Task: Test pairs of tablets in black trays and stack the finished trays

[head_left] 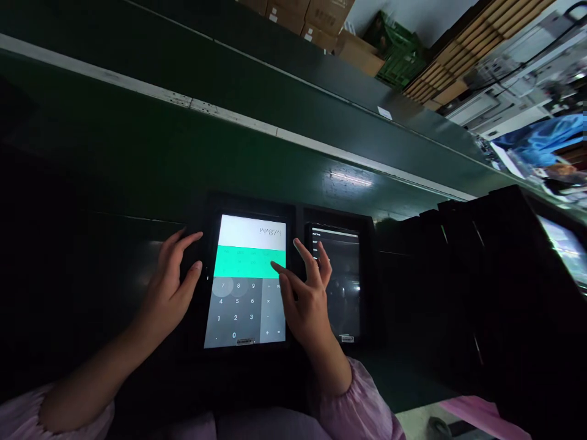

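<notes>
Tablet [247, 284] shows calc [236, 309]; R hand [308, 302] over it.

Pale lilac sleeves [369, 406] — gathered cuffs [354, 377]

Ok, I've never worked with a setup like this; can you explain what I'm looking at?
There's no machine here, just a person's two bare hands. The single picture comes from a camera worn on their head, looking forward and down. On the dark green bench lie two tablets side by side: one showing a lit calculator, the other a darker screen. The left hand is spread beside the calculator tablet's left edge. The right hand points a finger over its green band; whether it touches is unclear. Neither hand grips anything.
</notes>
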{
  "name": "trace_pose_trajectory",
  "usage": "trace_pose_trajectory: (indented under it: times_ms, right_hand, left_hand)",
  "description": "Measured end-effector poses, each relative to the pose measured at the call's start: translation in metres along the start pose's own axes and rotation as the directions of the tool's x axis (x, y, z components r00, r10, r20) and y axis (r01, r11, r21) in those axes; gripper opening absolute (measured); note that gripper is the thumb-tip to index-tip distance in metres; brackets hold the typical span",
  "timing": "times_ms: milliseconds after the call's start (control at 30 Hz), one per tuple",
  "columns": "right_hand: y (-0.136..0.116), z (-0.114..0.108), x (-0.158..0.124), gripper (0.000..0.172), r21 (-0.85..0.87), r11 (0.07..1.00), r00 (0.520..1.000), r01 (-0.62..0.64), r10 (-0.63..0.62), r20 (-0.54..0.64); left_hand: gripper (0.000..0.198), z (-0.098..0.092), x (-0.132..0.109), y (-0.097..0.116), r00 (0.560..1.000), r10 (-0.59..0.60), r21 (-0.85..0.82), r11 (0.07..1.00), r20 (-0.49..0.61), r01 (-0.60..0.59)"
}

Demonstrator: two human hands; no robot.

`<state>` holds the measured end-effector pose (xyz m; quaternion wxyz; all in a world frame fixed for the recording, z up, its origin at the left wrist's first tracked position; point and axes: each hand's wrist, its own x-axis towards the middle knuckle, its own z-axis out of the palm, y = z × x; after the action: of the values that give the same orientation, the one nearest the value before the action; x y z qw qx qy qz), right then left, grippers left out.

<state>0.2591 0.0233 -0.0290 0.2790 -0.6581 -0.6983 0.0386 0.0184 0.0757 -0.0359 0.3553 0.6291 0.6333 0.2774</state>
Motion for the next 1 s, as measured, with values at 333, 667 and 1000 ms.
trace_pose_trajectory:
  times_ms: [333, 667, 1000]
  right_hand:
    - [0.066, -0.047, 0.006, 0.038, -0.071, 0.98, 0.974, -0.186, 0.174, -0.144]
    - [0.101, -0.044, 0.0, 0.036, -0.119, 0.987, 0.987, -0.112, 0.097, -0.125]
    - [0.1, -0.055, -0.005, 0.035, 0.066, 0.986, 0.959, -0.15, 0.162, -0.233]
  left_hand:
    - [0.053, -0.007, 0.005, 0.001, 1.0, 0.015, 0.073, 0.997, 0.015, -0.016]
    - [0.043, -0.001, 0.022, 0.017, 0.994, -0.108, -0.076, 0.992, -0.027, 0.105]
    - [0.07, 0.005, 0.055, 0.041, 0.977, -0.211, -0.064, 0.976, -0.012, 0.21]
